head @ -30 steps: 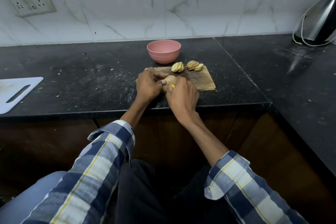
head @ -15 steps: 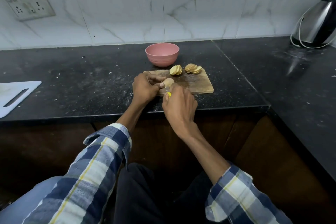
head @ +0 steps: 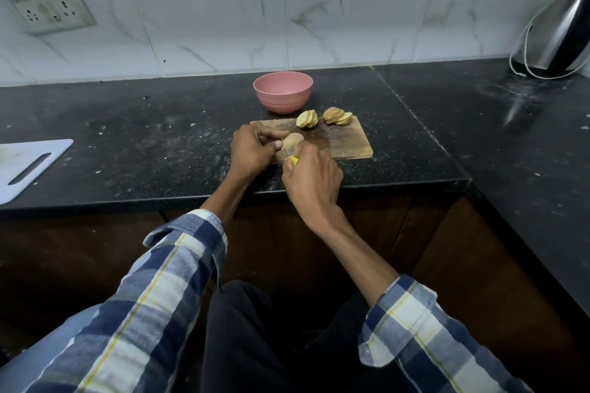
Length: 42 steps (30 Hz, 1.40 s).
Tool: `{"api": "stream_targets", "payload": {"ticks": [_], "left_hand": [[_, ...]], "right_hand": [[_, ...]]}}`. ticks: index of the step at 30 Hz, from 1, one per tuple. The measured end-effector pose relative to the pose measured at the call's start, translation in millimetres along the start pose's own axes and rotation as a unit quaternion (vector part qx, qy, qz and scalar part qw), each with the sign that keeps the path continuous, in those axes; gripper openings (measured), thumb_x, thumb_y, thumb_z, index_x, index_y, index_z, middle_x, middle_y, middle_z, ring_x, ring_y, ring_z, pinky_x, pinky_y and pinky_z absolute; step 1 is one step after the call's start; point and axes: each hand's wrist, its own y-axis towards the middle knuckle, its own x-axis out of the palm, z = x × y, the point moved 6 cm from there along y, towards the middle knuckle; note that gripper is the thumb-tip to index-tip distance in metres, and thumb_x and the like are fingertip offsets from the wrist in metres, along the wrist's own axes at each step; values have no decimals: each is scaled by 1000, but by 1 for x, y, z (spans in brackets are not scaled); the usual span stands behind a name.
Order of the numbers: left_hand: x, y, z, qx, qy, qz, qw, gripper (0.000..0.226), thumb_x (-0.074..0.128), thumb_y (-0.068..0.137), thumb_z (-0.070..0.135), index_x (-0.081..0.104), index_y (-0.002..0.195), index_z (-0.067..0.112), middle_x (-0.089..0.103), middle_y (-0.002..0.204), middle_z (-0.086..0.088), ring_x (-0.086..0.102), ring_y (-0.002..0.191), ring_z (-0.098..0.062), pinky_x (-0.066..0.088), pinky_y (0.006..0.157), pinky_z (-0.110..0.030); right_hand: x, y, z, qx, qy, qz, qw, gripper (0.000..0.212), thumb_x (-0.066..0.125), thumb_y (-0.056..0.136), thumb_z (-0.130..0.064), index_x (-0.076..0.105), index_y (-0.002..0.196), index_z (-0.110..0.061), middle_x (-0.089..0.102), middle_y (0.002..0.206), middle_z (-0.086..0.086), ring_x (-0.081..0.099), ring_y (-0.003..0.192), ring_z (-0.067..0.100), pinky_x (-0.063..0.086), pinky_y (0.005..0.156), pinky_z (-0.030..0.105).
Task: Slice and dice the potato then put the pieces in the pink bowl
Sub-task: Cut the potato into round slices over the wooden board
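A wooden cutting board [head: 344, 143] lies on the black counter. On its near left part my left hand [head: 252, 150] grips a piece of potato [head: 293, 140]. My right hand [head: 314, 182] holds a knife with a yellow handle [head: 293, 161], its short blade against the potato. Two fanned stacks of potato slices [head: 307, 119] [head: 336, 115] rest at the board's far edge. The pink bowl [head: 283, 91] stands just behind the board with nothing visible inside.
A white plastic cutting board [head: 28, 166] lies at the counter's left end. A steel kettle [head: 558, 38] with a white cord stands at the back right. A wall socket [head: 44, 0] sits on the tiled wall. The counter turns a corner on the right.
My right hand has drawn back toward me with the knife. The view has tilted slightly; the potato piece stays under my left hand.
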Motion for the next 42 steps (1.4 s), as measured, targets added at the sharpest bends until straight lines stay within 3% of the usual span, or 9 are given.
{"api": "stream_targets", "payload": {"ticks": [5,14,18,22,25,30,34,39,42], "left_hand": [[-3,0,0,2,30,-6,1000,27,80,86,6,83,103,27,79,97,13,74,88,-2,61,89,-35],[-2,-1,2,0,11,3,1000,24,79,86,3,83,101,22,78,96,13,74,89,-2,61,89,-34],[-4,-2,3,-5,16,3,1000,28,79,85,6,83,95,32,79,91,13,74,86,-2,60,87,-30],[-2,-3,4,0,-13,-2,1000,28,73,86,-5,83,101,16,79,94,3,75,85,-6,62,84,-31],[1,-3,7,-5,-31,-12,999,29,70,85,-8,83,102,12,78,90,-3,72,73,-1,58,70,-22],[-2,3,2,-55,-77,-10,995,15,89,73,19,85,87,21,80,92,-1,77,83,-18,64,76,-38],[-1,8,-2,-79,-65,-9,995,19,97,68,20,85,82,24,79,92,1,78,85,-20,65,78,-47],[1,3,1,-64,-66,14,996,20,94,74,16,84,91,14,79,86,3,75,73,-12,60,66,-31],[1,-1,1,-61,-60,5,996,23,93,76,16,83,97,11,80,86,-1,77,76,-16,60,63,-27]], "right_hand": [[3,12,-4,14,20,-18,1000,33,67,98,-29,61,127,-15,68,114,6,65,107,25,46,78,37],[3,0,-1,-1,-1,7,1000,26,67,97,-30,64,119,-16,69,108,6,67,99,24,54,76,41],[8,13,-7,7,5,5,1000,27,66,97,-30,64,120,-16,71,109,5,68,100,24,41,68,34],[13,9,-5,-11,-14,11,1000,30,65,98,-31,61,124,-16,70,111,7,67,101,26,37,69,35],[13,11,-4,-8,-19,20,1000,29,65,98,-30,62,124,-17,70,110,7,68,100,25,38,68,35],[13,11,-4,-16,-13,33,999,30,66,98,-30,63,126,-20,71,107,4,69,97,23,42,67,35],[11,11,-1,-23,3,29,999,28,67,96,-33,64,121,-20,71,106,4,69,97,25,48,69,37],[9,-7,-2,-75,-13,23,997,29,65,98,-35,65,122,-19,70,107,5,68,96,27,40,67,35],[6,-2,1,-65,20,3,998,28,69,95,-36,66,120,-23,70,106,3,68,98,25,47,70,36]]}}
